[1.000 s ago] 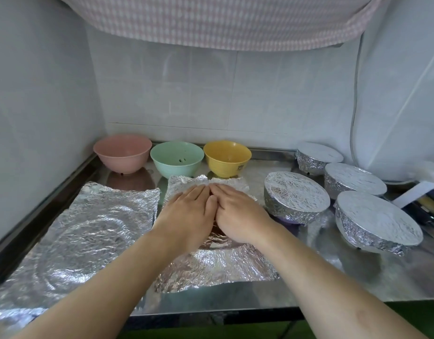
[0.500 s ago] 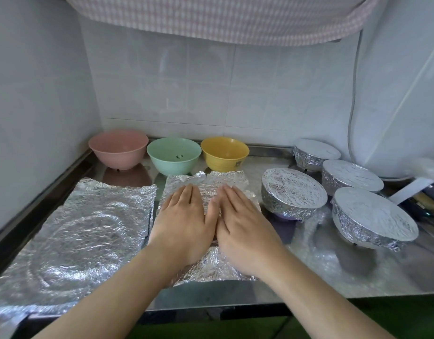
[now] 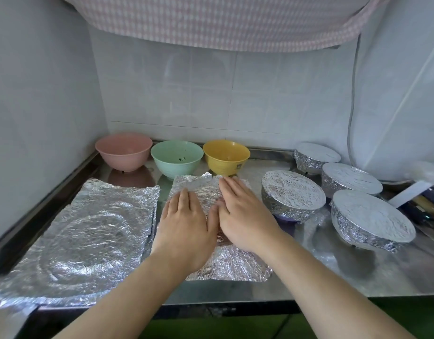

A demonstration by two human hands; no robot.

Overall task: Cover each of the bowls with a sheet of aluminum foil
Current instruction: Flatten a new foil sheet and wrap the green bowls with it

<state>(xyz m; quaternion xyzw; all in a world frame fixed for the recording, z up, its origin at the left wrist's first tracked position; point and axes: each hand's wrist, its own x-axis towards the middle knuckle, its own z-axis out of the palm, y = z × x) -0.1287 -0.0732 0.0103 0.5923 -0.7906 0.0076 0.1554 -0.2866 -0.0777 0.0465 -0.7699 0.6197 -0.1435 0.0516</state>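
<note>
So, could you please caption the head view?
Both hands flatten a foil sheet; three bowls remain uncovered.

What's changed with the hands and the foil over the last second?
Both hands have slid back toward the person along the middle foil sheet, flattening it: the left hand and right hand lie flat, palms down, gripping nothing. The three open bowls, the four covered bowls and the left foil stack stayed put.

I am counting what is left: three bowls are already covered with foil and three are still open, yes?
Not quite. The head view shows four foil-covered bowls on the right. Three remain open: pink bowl, green bowl, yellow bowl.
</note>
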